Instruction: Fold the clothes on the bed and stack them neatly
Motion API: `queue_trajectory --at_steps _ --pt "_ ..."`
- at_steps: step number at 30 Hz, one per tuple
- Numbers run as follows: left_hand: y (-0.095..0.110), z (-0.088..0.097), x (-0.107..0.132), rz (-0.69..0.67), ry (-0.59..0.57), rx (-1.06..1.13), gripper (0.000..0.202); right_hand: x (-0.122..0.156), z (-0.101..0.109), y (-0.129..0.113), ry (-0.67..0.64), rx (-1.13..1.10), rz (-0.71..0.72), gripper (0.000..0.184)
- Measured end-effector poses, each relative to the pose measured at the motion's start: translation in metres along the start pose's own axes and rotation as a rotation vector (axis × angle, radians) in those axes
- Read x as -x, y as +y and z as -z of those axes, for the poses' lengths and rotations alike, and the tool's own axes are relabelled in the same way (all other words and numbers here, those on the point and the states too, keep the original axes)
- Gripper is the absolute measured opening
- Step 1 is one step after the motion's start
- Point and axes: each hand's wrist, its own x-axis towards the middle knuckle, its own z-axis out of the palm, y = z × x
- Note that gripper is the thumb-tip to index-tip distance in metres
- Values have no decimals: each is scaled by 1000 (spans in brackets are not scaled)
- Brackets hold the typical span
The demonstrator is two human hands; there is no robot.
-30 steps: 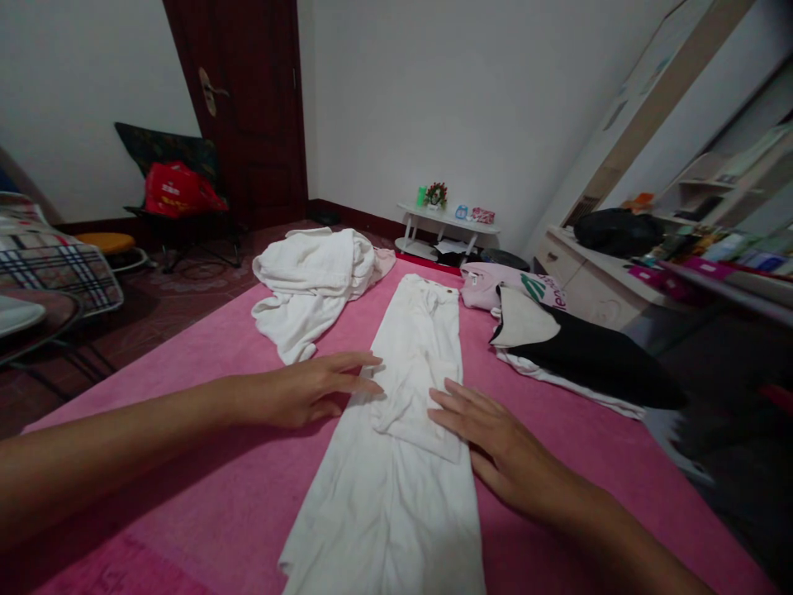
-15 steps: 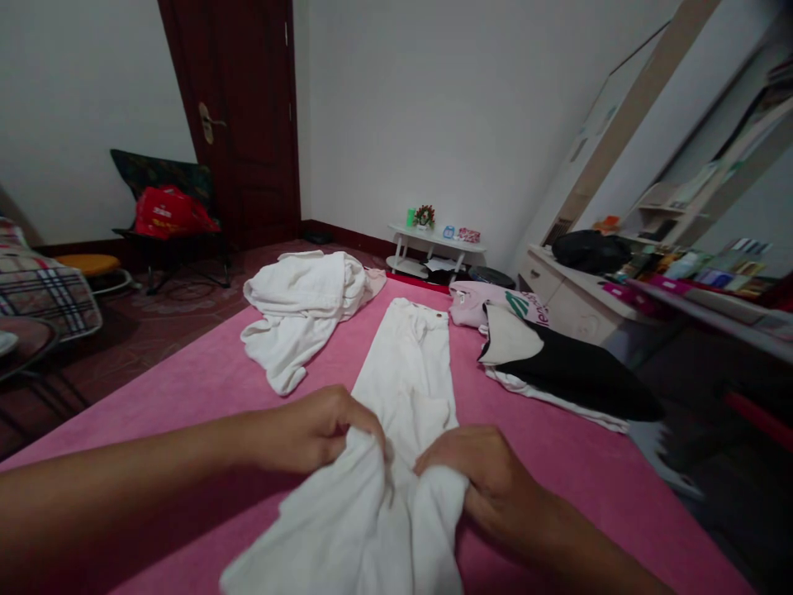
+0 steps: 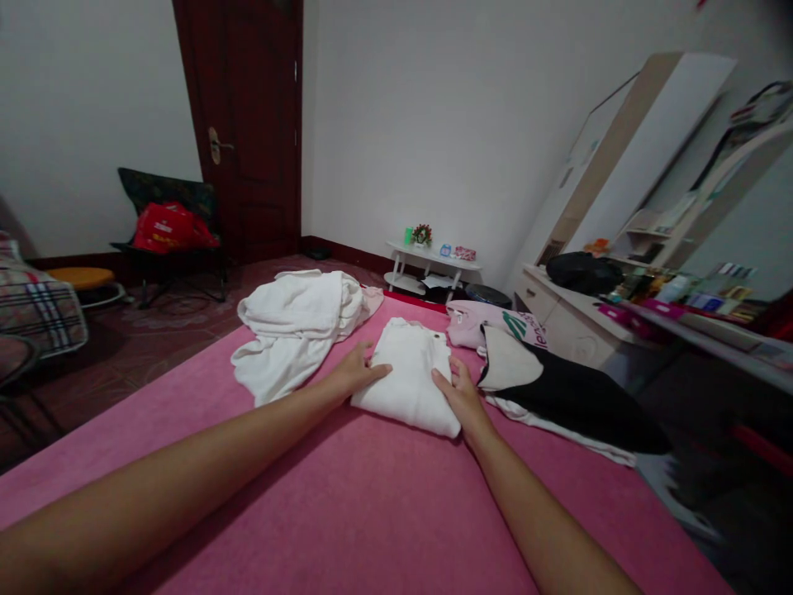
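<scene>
White trousers (image 3: 405,376), folded into a compact bundle with a button showing at the far right corner, lie on the pink bed cover (image 3: 372,504). At the bundle's left edge is my left hand (image 3: 360,369), thumb on the cloth and fingers spread apart beside it. My right hand (image 3: 458,394) rests along the right edge, its thumb on top and its fingers stretched forward. Both hands touch the trousers without closing around them. A loose heap of white clothing (image 3: 297,318) sits beyond my left forearm.
To the right lie a folded pink shirt (image 3: 464,322) and a black-and-white garment (image 3: 570,388). A small white table (image 3: 434,258) stands beyond the bed's far edge. A cluttered dresser (image 3: 563,310) is on the right; a chair with a red bag (image 3: 167,227) is at far left.
The near part of the trousers has been folded away from me onto the rest, making a short bundle. Both hands have moved forward and loosened from the gathered cloth.
</scene>
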Motion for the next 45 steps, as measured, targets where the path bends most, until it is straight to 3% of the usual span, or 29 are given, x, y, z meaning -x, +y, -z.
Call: queue_trajectory --at_steps 5,9,11,14,17,21,24,27,29,33,37,39,41,43,45 --pt "6 4 21 -152 -142 -117 45 30 5 -28 -205 21 -96 56" --pt "22 22 71 -115 -472 -113 39 84 16 -50 -450 -44 -217 48" --pt "29 31 92 -74 -581 -113 39 103 22 -55 -562 -48 -231 48" --pt "30 32 96 -36 -485 -66 45 102 25 -51 -447 -23 -199 54" --pt "20 22 69 35 -342 110 60 77 19 -42 -237 -21 -174 54" --pt "14 9 32 157 -376 305 66 47 6 -45 -206 4 -90 43" --pt "23 8 20 -34 -269 174 47 34 1 -58 -122 70 80 44" --pt "32 11 14 -354 -35 -178 34 17 -2 -60 34 206 287 47" --pt "32 13 10 -484 23 -482 32 5 -5 -49 84 426 384 49" --pt "32 11 8 -471 -55 -1045 28 -4 -16 -23 -104 1029 286 46" --pt "65 5 19 -525 60 -1240 24 -1 -18 -32 -198 1276 211 42" --pt "82 -2 25 -491 -23 -1176 29 2 -17 -47 -177 1261 236 37" --pt "86 -13 31 -437 -158 -1089 39 6 -18 -61 -110 1156 336 38" --pt "75 -27 36 -388 -229 -1022 51 11 -23 -65 -50 961 471 42" --pt "56 -39 39 -363 -243 -964 60 16 -32 -58 -90 749 537 45"
